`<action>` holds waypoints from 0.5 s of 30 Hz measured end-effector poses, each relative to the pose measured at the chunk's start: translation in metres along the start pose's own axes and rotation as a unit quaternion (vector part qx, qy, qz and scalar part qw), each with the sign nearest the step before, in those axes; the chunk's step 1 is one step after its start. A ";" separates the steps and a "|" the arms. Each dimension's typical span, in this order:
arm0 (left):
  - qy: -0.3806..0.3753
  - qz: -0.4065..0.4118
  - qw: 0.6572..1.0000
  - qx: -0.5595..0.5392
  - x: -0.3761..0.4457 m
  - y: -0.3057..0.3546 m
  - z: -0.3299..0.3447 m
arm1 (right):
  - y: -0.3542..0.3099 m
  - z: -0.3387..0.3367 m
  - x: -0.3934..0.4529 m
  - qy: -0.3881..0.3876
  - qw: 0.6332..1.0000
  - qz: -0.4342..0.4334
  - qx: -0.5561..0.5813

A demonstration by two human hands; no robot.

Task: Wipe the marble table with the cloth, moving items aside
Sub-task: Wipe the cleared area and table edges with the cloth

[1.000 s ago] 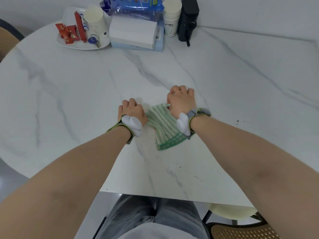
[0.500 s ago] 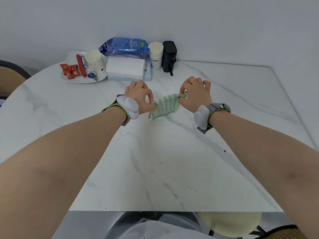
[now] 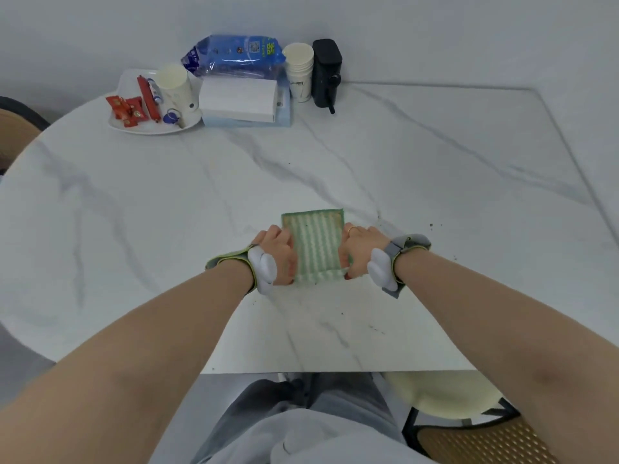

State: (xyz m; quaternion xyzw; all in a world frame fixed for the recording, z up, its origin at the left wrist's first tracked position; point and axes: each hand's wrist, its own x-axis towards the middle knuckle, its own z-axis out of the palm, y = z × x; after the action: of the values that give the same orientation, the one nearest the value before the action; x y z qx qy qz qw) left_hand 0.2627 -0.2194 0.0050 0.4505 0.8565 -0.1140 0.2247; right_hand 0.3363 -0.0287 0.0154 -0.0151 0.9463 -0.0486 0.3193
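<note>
A green and white striped cloth (image 3: 315, 244) lies spread as a flat rectangle on the white marble table (image 3: 435, 182), a little in front of me. My left hand (image 3: 279, 254) grips the cloth's near left edge and my right hand (image 3: 356, 251) grips its near right edge, fingers curled round the fabric. Both wrists carry bands with white pods. Small dark crumbs dot the marble to the right of the cloth and near the front edge.
At the table's far side stand a white plate (image 3: 134, 127) with red packets and a paper cup, a white box (image 3: 238, 99) on a pale blue one, a blue bag (image 3: 231, 55), stacked paper cups (image 3: 298, 70) and a black device (image 3: 326, 70). A stool (image 3: 438, 393) sits at lower right.
The cloth was bunched and held up between both hands; it now lies unfolded and flat on the marble, closer to me, with both hands still gripping its near corners.
</note>
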 end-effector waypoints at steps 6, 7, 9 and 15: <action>0.043 -0.008 0.998 -0.046 0.012 -0.013 -0.023 | 0.008 -0.031 0.013 -0.015 0.999 0.033 0.025; 0.074 -0.025 0.994 -0.075 0.013 -0.017 -0.028 | 0.011 -0.037 0.015 0.008 0.998 0.048 0.039; 0.146 -0.076 0.978 -0.127 0.018 -0.025 -0.033 | 0.016 -0.045 0.022 0.089 0.989 0.092 0.067; 0.183 -0.202 0.951 -0.149 0.033 -0.026 -0.014 | -0.006 -0.024 0.041 0.293 0.948 0.093 0.080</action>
State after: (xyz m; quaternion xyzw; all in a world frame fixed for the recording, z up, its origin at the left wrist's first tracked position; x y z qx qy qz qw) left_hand 0.2214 -0.2047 0.0016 0.2427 0.9632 0.0557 0.1011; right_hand 0.2887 -0.0348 0.0105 0.1135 0.9884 -0.0964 0.0314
